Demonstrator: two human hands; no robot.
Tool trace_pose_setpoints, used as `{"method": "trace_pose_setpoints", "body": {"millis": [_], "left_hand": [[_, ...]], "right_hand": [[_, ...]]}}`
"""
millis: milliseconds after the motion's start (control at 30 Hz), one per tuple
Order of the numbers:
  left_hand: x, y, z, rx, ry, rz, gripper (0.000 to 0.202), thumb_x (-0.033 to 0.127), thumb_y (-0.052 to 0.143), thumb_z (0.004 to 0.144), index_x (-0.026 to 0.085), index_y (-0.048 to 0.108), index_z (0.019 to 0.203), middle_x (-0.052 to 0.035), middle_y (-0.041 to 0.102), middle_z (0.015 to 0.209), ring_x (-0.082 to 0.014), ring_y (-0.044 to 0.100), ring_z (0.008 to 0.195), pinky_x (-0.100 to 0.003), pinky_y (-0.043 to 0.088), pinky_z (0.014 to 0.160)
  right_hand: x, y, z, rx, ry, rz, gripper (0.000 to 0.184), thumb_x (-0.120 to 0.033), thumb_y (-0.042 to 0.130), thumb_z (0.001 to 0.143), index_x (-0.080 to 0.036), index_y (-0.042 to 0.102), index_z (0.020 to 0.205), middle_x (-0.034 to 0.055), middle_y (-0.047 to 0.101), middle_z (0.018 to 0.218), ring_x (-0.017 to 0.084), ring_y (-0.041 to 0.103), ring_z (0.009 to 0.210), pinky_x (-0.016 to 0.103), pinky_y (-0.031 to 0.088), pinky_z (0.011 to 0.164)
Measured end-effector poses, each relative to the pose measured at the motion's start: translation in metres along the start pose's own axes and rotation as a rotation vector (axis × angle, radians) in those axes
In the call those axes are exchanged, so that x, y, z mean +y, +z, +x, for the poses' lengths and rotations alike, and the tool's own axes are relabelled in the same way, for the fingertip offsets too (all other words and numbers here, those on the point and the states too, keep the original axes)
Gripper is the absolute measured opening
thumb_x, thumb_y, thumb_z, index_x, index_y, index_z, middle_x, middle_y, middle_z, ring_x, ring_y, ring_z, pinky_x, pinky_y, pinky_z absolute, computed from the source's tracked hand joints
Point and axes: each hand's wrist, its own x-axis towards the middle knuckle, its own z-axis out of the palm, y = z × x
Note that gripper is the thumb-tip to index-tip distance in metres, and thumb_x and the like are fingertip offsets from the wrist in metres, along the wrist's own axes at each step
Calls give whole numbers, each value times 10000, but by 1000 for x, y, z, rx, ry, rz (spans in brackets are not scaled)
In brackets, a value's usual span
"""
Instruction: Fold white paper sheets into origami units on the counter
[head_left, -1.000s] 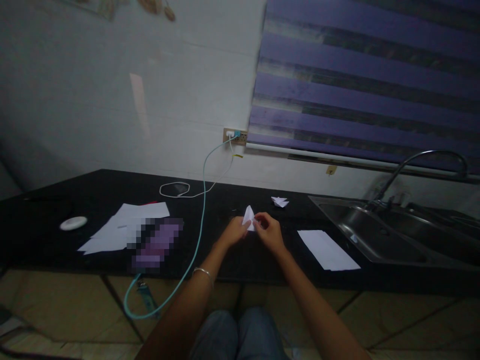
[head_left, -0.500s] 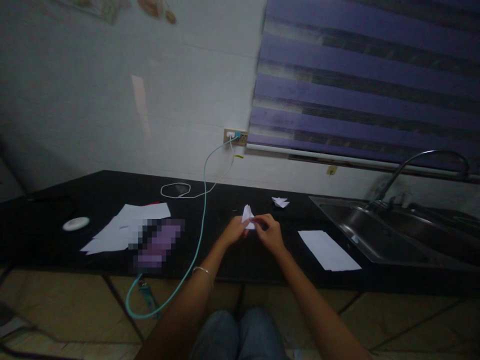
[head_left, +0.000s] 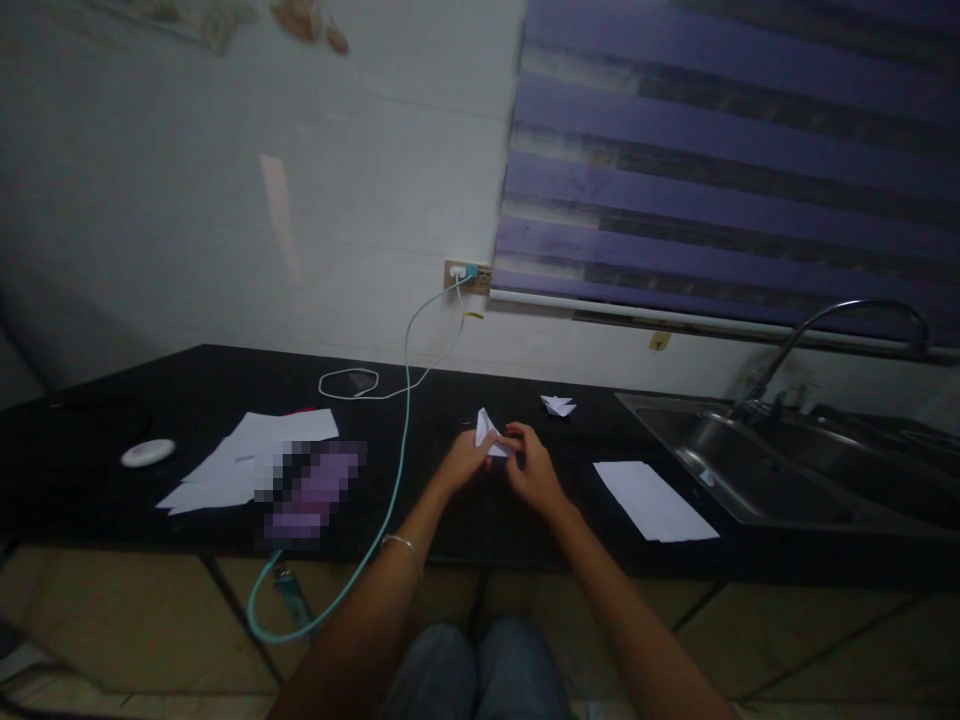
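Note:
A small folded piece of white paper [head_left: 484, 428], with a point at its top, is held between my two hands over the dark counter. My left hand [head_left: 466, 460] grips its left side, thumb across the front. From the right, my right hand [head_left: 531, 462] pinches the lower right part with its fingertips; some fingers are hidden behind the paper. Beyond my right hand lies a folded paper shape [head_left: 559, 405] with pointed ends, like a little boat. A stack of white paper [head_left: 656, 502] rests on the counter to the right.
Left on the black counter [head_left: 442, 520] are white sheets [head_left: 225, 465], a blurred purple item [head_left: 319, 495] and a white round object [head_left: 148, 453]. A teal cable [head_left: 405, 430] runs from the wall socket [head_left: 480, 278] over the front edge. A steel sink [head_left: 675, 430] with a faucet stands right.
The folded paper has turned and opened a little between my hands, showing an inner fold. My left thumb has moved across its front, and my right fingers have shifted on it.

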Motion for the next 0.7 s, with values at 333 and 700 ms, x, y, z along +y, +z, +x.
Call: {"method": "trace_pose_setpoints", "body": {"millis": [333, 700], "left_hand": [[-3, 1, 1, 0, 61, -52, 536, 601, 427, 842, 98, 599, 776, -47, 593, 630, -148, 543, 569, -233, 396, 554], [1, 4, -3, -28, 77, 26, 445, 523, 470, 845, 114, 579, 709, -34, 590, 620, -134, 541, 562, -217, 388, 539]], "right_hand": [[-1, -4, 5, 83, 166, 362, 433, -119, 500, 741, -209, 458, 1162, 68, 656, 1079, 218, 556, 1085, 393, 388, 972], [23, 4, 10, 77, 438, 545, 296, -381, 680, 694, -178, 619, 900, 49, 645, 850, 191, 599, 770, 283, 465, 681]]}}
